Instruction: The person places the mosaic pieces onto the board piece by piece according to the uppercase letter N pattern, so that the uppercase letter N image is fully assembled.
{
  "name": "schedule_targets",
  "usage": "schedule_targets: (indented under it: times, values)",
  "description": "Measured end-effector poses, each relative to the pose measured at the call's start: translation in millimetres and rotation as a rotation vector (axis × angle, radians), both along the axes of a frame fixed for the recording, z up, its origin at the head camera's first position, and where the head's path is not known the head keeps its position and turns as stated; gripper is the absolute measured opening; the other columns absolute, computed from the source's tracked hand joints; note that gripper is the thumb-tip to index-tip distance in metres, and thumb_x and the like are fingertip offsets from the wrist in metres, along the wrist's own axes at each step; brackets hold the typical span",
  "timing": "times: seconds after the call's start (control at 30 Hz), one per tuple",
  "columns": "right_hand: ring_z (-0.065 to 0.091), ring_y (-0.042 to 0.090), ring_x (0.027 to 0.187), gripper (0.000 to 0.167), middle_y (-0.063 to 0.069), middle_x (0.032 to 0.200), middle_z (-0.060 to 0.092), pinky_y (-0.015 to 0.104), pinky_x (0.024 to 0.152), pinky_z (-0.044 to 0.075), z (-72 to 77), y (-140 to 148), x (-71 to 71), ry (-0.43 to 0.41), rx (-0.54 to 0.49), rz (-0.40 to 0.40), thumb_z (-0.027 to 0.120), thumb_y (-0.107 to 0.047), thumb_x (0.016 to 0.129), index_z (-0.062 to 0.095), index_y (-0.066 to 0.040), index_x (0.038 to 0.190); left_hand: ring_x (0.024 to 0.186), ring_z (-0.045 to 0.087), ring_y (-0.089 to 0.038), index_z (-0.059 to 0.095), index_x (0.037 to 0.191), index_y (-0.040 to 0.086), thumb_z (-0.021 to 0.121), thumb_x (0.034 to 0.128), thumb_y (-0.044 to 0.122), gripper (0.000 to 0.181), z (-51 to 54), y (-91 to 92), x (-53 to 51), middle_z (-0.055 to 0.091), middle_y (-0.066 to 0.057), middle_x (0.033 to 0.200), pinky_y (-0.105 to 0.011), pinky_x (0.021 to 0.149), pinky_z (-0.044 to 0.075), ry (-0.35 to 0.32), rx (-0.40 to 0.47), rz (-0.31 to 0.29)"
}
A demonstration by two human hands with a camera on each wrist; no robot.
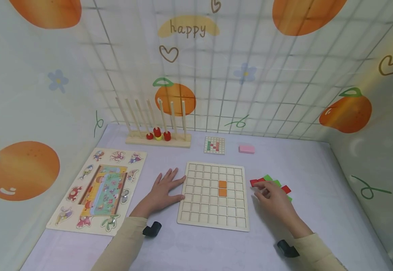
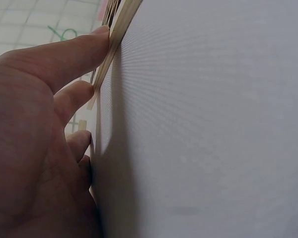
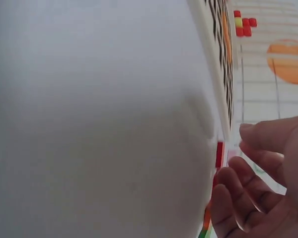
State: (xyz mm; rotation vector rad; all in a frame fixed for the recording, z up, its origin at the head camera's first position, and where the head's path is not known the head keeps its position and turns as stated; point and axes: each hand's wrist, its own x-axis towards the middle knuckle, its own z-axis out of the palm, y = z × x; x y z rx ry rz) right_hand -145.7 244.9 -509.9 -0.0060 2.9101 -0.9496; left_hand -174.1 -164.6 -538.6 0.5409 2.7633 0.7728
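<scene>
A wooden grid board (image 1: 212,196) lies flat, two orange tiles (image 1: 222,188) set one above the other in its squares. My left hand (image 1: 160,193) is spread on the cloth, thumb and index fingertip touching the board's left edge. In the left wrist view those fingers (image 2: 82,52) meet the wooden edge. To the board's right, my right hand (image 1: 275,197) hovers by a group of red and green tiles (image 1: 286,189), partly covering them. In the right wrist view its fingers (image 3: 248,186) are loosely bent, and nothing shows between thumb and index finger.
Behind the board lie a small pattern card (image 1: 214,145) and a pink block (image 1: 246,149). A wooden peg rack (image 1: 179,143) with red and yellow beads stands at the back left. At left is an animal puzzle board (image 1: 139,160) with a picture card on it.
</scene>
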Motion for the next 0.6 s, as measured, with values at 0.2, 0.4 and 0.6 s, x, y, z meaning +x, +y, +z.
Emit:
schedule_targets:
  times: [0.2, 0.4, 0.6]
  values:
    - [0.059, 0.025, 0.093, 0.033, 0.009, 0.106, 0.062, 0.036, 0.077, 0.056, -0.6, 15, -0.6, 0.049, 0.036, -0.018, 0.073, -0.014, 0.093, 0.069, -0.008, 0.125, 0.157, 0.000, -0.025, 0.040, 0.157, 0.029, 0.068, 0.0929, 0.053, 0.074, 0.3, 0.0, 0.3, 0.012, -0.004, 0.170, -0.051, 0.125, -0.007, 0.002, 0.006, 0.001]
    - [0.057, 0.028, 0.095, 0.036, 0.014, 0.112, 0.061, 0.033, 0.074, 0.059, -1.7, 24, -2.6, 0.044, 0.057, -0.077, 0.075, -0.016, 0.093, 0.068, -0.006, 0.126, 0.157, 0.000, -0.024, 0.041, 0.157, 0.029, 0.068, 0.0928, 0.053, 0.074, 0.3, 0.0, 0.5, 0.012, -0.004, 0.170, -0.051, 0.125, -0.007, 0.002, 0.003, 0.008]
    - [0.058, 0.031, 0.097, 0.036, 0.018, 0.119, 0.061, 0.034, 0.075, 0.060, -0.8, 28, -4.6, 0.028, 0.056, -0.108, 0.074, -0.016, 0.093, 0.067, -0.004, 0.127, 0.157, 0.000, -0.023, 0.041, 0.157, 0.029, 0.068, 0.0926, 0.053, 0.074, 0.5, 0.9, 0.6, 0.012, -0.003, 0.170, -0.050, 0.125, -0.007, -0.004, 0.000, 0.014]
